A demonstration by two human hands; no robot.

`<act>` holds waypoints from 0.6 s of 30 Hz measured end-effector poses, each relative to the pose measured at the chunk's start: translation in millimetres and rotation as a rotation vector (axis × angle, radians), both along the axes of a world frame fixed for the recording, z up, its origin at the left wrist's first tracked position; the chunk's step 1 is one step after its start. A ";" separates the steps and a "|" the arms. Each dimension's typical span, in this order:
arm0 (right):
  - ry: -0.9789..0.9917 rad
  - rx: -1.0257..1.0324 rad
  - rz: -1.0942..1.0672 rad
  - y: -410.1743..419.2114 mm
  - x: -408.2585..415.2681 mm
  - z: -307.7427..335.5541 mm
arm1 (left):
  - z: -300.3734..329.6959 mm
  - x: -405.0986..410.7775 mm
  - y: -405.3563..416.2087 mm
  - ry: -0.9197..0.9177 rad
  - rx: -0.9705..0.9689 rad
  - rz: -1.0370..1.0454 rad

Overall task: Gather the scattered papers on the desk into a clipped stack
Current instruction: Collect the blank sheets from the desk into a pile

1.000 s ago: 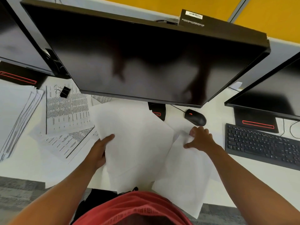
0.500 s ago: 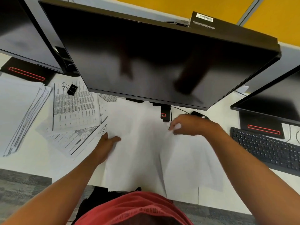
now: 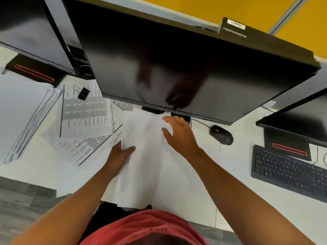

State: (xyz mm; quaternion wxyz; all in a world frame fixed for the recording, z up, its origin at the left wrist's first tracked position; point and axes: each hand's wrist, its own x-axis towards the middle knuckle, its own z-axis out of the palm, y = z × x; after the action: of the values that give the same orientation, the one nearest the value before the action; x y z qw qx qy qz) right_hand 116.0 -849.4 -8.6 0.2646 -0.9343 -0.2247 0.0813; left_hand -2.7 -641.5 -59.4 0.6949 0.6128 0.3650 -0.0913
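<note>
Left hand [image 3: 118,154] fingers gripping the blank white paper sheets [image 3: 148,156], right hand [image 3: 178,133] fingers spread flat on top, black binder clip [image 3: 83,93] sitting nearby.

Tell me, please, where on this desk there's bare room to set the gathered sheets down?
The barest patch is the white desktop bordered by the mouse, the keyboard and the right forearm. A smaller strip lies along the near edge below the printed pages. The left side is crowded with papers and a binder clip.

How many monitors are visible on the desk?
3: the big monitor in the centre, one monitor at the left edge, one monitor at the right edge. Others may be out of view.
</note>
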 end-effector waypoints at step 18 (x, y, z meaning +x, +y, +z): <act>0.528 -0.683 -0.103 -181.9 16.0 -36.4 | -8.2 -0.3 28.2 0.027 -0.118 0.053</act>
State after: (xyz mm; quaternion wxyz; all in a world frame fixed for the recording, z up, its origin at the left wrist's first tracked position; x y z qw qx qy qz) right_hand 132.0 -1031.4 -45.0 -0.0076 -0.9254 -0.0627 0.3737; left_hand -3.0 -613.3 -67.6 0.7270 0.5596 0.3846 -0.1024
